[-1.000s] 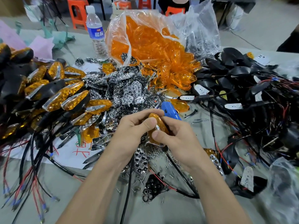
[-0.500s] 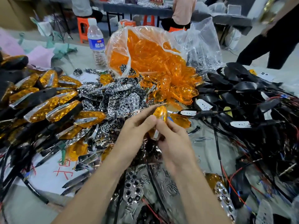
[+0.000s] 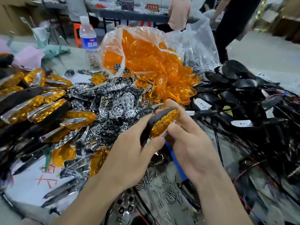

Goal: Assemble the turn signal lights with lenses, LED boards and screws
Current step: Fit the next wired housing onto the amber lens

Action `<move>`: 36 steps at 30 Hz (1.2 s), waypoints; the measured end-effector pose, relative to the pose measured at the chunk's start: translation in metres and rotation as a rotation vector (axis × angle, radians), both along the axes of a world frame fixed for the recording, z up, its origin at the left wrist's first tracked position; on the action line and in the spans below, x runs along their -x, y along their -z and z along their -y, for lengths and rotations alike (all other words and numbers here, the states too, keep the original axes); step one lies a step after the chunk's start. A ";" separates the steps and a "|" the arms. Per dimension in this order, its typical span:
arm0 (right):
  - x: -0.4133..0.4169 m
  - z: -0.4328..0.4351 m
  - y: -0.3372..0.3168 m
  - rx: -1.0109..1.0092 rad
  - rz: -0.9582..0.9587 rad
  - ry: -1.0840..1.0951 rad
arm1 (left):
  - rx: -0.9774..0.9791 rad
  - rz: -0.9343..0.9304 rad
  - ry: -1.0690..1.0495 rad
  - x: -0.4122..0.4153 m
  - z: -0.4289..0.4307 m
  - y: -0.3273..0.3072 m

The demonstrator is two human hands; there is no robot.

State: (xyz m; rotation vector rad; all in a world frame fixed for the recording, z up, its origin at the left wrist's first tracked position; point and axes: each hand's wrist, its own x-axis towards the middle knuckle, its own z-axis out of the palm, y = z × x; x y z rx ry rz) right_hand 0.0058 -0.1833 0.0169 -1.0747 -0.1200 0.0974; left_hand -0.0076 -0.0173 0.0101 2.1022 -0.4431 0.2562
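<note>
Amber lens and black housing are seen joined in one turn signal light, held near the middle of the view and tilted so that its tip points to 1 o'clock. Its lower black end is gripped by the left hand, with thumb and fingers curled round it. Its amber face is pinched by the right hand, with the thumb at the lower edge and the fingers laid over the top.

At 12 o'clock from the light, a clear bag of orange lenses is lying open, its contents spilled toward the hands. Chrome reflector plates are heaped at 10 o'clock, and finished lights are stacked at 9 o'clock. Black housings with wires are tangled at 3 o'clock. Loose screws are scattered at 6 o'clock on the table, and a blue tool handle is partly hidden beneath the right hand. A water bottle is stood upright at 11 o'clock.
</note>
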 end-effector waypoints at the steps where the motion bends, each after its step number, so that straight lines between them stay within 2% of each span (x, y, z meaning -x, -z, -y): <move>1: 0.000 0.002 -0.001 0.004 0.009 -0.017 | -0.025 0.002 0.002 0.000 -0.001 0.000; 9: 0.000 0.001 -0.002 -0.045 -0.013 0.005 | -0.122 0.030 0.036 0.000 -0.005 0.002; 16: -0.001 0.000 -0.002 -0.079 -0.038 0.007 | -0.078 0.074 0.003 0.002 -0.002 0.003; 22: 0.002 0.004 -0.002 -0.058 -0.047 0.007 | 0.021 -0.012 0.062 -0.003 -0.004 0.001; 27: 0.001 0.009 -0.005 0.051 -0.034 -0.081 | 0.055 -0.065 0.074 -0.004 -0.014 -0.004; 31: 0.002 0.009 -0.004 -0.012 -0.012 -0.068 | 0.049 -0.139 0.216 -0.005 -0.021 -0.016; 36: 0.003 0.007 -0.001 0.002 0.005 -0.056 | -0.002 -0.048 0.172 -0.007 -0.026 -0.014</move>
